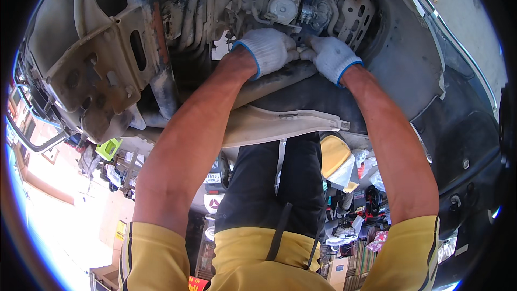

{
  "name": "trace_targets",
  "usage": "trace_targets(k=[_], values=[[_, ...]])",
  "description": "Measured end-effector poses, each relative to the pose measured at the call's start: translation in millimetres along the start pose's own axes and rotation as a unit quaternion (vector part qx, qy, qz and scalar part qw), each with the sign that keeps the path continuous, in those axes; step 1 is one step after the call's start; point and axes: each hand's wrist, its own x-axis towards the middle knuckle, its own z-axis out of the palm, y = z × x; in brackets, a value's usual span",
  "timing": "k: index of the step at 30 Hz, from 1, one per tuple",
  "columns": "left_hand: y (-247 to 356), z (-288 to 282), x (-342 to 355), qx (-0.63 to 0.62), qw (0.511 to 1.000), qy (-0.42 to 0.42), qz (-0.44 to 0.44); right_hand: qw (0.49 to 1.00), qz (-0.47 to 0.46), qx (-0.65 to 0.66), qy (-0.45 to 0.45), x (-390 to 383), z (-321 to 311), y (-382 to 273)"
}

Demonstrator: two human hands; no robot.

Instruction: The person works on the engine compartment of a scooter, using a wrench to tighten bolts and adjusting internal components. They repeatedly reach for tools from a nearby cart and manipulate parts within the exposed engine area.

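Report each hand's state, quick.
Left hand: gloved, fingers curled; whether it holds anything can't be told.
Right hand: gloved, close to the left; open or closed can't be told.

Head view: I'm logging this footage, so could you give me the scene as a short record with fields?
Left hand: gloved in white, curled inward
Right hand: gloved in white, close beside the left
Held item: cannot tell, grip hidden
Nearest part: round pale housing, just above the hands in the picture
Right of housing: perforated bracket
Lower left: bright green object
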Motion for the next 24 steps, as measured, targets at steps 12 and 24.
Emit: trace_targets(k=[12, 24], values=[[-10, 13, -3, -0.087, 0.995, 0.008, -0.039, 0.994, 0.055, 0.091, -0.017, -7, -21, -10], [2, -5, -3, -0.202, 0.974, 0.042, -0.095, 0.991, 0.065, 0.109, -0.037, -7, -21, -11]])
